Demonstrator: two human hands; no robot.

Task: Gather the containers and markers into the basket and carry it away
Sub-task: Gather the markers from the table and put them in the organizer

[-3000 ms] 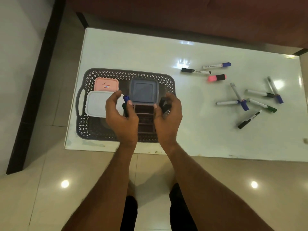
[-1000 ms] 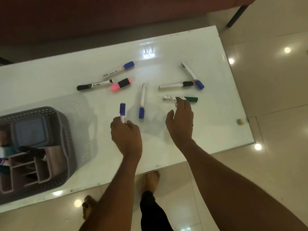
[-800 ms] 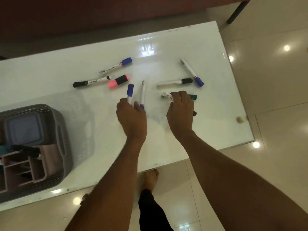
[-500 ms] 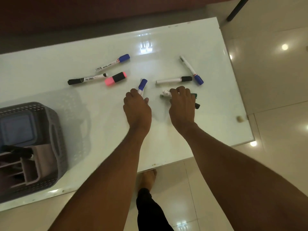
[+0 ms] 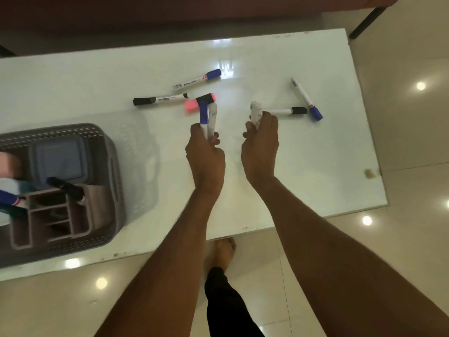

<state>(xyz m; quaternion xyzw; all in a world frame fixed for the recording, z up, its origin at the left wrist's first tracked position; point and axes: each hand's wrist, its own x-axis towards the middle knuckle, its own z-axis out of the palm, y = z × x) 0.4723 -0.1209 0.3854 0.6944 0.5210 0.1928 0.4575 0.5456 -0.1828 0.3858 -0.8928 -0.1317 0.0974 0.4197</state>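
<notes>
Your white glossy table carries everything, and the grey perforated basket sits at its left end, near the front edge, so filling it means a sideways reach. Inside it a blue-grey lidded container lies behind a brown divided organiser, with a black marker propped across the two.

Your left hand is curled round two markers held upright, one blue-capped, one plain white. Your right hand grips another white-barrelled marker; whether more lie in that fist, you cannot tell. Bunching them this way likely saves trips.

Loose on the table are a black-capped marker, a blue-capped marker, a pink highlighter, a second black-capped marker and a second blue-capped marker.
</notes>
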